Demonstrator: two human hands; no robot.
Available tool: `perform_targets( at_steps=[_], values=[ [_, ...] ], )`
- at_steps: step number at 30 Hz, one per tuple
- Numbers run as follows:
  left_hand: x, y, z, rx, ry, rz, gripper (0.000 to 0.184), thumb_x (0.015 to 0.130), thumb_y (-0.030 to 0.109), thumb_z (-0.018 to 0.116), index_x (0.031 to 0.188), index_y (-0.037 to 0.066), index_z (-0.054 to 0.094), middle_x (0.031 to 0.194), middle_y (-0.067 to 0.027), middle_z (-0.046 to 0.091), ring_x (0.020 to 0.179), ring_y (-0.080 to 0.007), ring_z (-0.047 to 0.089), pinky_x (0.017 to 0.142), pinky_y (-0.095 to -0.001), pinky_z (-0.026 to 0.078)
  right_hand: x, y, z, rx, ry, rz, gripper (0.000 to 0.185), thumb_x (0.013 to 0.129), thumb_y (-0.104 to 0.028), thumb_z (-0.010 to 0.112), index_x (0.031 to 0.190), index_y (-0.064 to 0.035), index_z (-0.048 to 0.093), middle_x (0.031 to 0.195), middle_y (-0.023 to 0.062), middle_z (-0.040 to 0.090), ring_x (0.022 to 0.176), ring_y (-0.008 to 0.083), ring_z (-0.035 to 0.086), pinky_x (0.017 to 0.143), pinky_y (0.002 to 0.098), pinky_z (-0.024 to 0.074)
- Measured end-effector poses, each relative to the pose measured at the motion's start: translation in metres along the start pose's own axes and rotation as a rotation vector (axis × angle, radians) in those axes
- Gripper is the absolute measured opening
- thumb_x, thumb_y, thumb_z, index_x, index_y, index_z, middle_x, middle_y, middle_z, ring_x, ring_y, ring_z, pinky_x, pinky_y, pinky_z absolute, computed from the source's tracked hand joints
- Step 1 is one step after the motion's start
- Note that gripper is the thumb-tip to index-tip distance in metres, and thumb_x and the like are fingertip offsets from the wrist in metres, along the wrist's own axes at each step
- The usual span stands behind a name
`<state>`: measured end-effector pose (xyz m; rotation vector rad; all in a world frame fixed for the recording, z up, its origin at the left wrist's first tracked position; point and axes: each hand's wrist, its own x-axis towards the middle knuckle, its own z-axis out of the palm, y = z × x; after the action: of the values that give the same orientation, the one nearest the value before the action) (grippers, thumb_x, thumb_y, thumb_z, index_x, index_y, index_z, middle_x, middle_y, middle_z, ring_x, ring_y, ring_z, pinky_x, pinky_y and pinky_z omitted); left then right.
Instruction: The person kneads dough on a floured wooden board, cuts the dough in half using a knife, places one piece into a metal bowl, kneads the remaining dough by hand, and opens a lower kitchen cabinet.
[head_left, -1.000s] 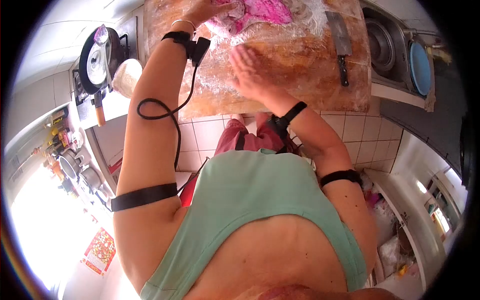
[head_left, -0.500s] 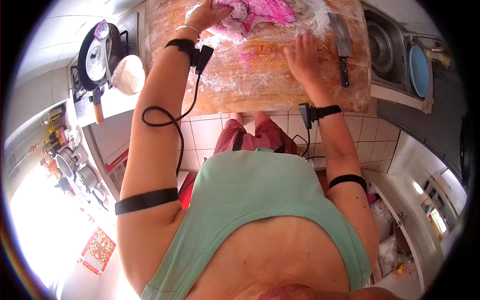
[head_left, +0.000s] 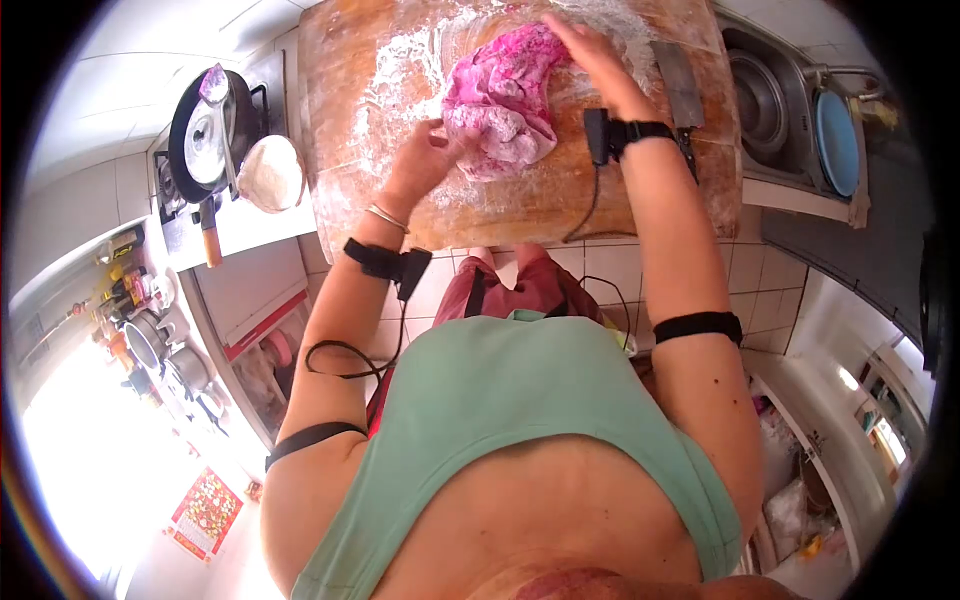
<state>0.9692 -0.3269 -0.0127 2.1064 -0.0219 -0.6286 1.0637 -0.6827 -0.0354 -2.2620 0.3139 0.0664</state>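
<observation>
A lump of dough point(head_left: 505, 95), streaked bright pink and white, lies on a floured wooden board point(head_left: 350, 190). My left hand point(head_left: 422, 158) is at the dough's lower left edge, its fingers loosely bent and apart, the tips close to or touching it. Along the upper right side, my right hand point(head_left: 597, 65) stretches its fingers out against the dough's edge. Neither hand is closed around it. White flour point(head_left: 400, 70) is spread on the board around the dough. A cleaver point(head_left: 677, 85) rests at the board's right, its handle partly hidden behind my right wrist.
On the left, a black pan point(head_left: 180, 140) with a lid sits on the stove, beside a round pale bowl point(head_left: 271, 174). To the right are a metal sink point(head_left: 765, 95) and a blue basin point(head_left: 836, 142). Cables hang from bands on both my wrists.
The dough has come nearer to me and lies bunched in a different shape. My left hand moved down toward me with it; my right hand moved up from the bare board to the dough's far edge.
</observation>
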Motion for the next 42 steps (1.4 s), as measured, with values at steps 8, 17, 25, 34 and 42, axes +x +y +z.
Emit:
perform_targets(
  at_steps=[8, 17, 25, 34, 42],
  values=[
    [0.085, 0.065, -0.036, -0.025, 0.282, 0.49, 0.079, 0.1, 0.063, 0.066, 0.147, 0.0, 0.057, 0.138, -0.0277, 0.066, 0.131, -0.0347, 0.063, 0.11, -0.0421, 0.05, -0.099, -0.105, 0.024, -0.058, 0.256, -0.829, 0.029, 0.081, -0.018, 0.083, 0.096, -0.0078, 0.06, 0.096, 0.014, 0.067, 0.088, 0.0345, 0.066, 0.077, 0.0475, 0.0538],
    [-0.024, 0.04, -0.001, 0.567, 0.155, 1.033, 0.058, 0.105, 0.046, 0.055, 0.152, 0.011, 0.048, 0.163, -0.0287, 0.036, 0.152, -0.0541, 0.032, 0.127, -0.0687, 0.023, -0.233, -0.097, 0.046, -0.129, 0.194, -0.649, 0.072, 0.097, -0.039, 0.071, 0.154, -0.0038, 0.046, 0.155, 0.0292, 0.046, 0.145, 0.0504, 0.042, 0.121, 0.0612, 0.0328],
    [0.051, 0.035, 0.01, 0.678, 0.302, 0.873, 0.068, 0.094, 0.038, 0.069, 0.154, 0.017, 0.046, 0.159, -0.0237, 0.042, 0.151, -0.0496, 0.036, 0.126, -0.0689, 0.025, -0.13, -0.072, 0.074, -0.179, 0.253, -0.568, 0.06, 0.102, -0.039, 0.063, 0.149, -0.0053, 0.051, 0.149, 0.0242, 0.05, 0.137, 0.0447, 0.049, 0.115, 0.0576, 0.0387],
    [0.115, 0.102, -0.021, 0.113, 0.025, 0.411, 0.084, 0.103, 0.076, 0.04, 0.152, 0.009, 0.055, 0.139, -0.0312, 0.065, 0.134, -0.0486, 0.059, 0.115, -0.0489, 0.047, -0.04, -0.064, 0.054, 0.159, 0.036, -0.319, 0.047, 0.108, -0.048, 0.056, 0.115, -0.0023, 0.064, 0.102, 0.0241, 0.07, 0.093, 0.044, 0.066, 0.086, 0.0548, 0.0511],
    [-0.001, 0.053, 0.012, 0.566, 0.286, 0.843, 0.065, 0.102, 0.052, 0.056, 0.151, 0.009, 0.054, 0.157, -0.0222, 0.049, 0.15, -0.0444, 0.04, 0.126, -0.0646, 0.023, -0.198, -0.105, 0.043, -0.148, 0.361, -0.546, 0.047, 0.102, -0.046, 0.062, 0.123, -0.0038, 0.062, 0.127, 0.0246, 0.063, 0.118, 0.0422, 0.061, 0.102, 0.059, 0.0439]
  ],
)
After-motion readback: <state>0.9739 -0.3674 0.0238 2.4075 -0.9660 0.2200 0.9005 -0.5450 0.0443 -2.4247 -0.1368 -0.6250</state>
